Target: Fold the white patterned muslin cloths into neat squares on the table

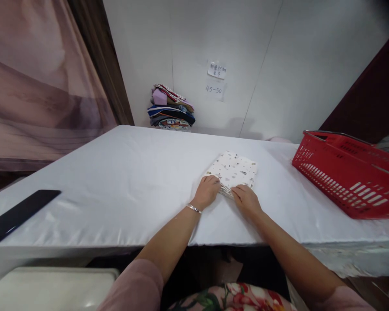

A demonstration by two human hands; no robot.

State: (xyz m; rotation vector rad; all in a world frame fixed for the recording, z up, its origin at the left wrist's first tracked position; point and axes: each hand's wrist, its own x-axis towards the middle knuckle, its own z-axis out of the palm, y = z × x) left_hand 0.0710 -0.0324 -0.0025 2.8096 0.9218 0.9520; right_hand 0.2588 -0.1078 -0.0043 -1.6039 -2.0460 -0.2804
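A folded white cloth with a small scattered print (pixel 235 168) lies on the white-covered table (pixel 132 172), right of its middle. My left hand (pixel 208 190) grips the near left corner, fingers on top of the layers. At the near right corner, my right hand (pixel 246 199) pinches the edge, its thumb side toward the stacked layers. Several layers show along the near edge between the two hands. The undersides of the fingers are hidden.
A red plastic basket (pixel 340 172) stands at the table's right end. Folded clothes (pixel 171 110) are piled at the back against the wall. A flat black object (pixel 22 214) lies at the left front edge. Two paper notes (pixel 217 70) are on the wall.
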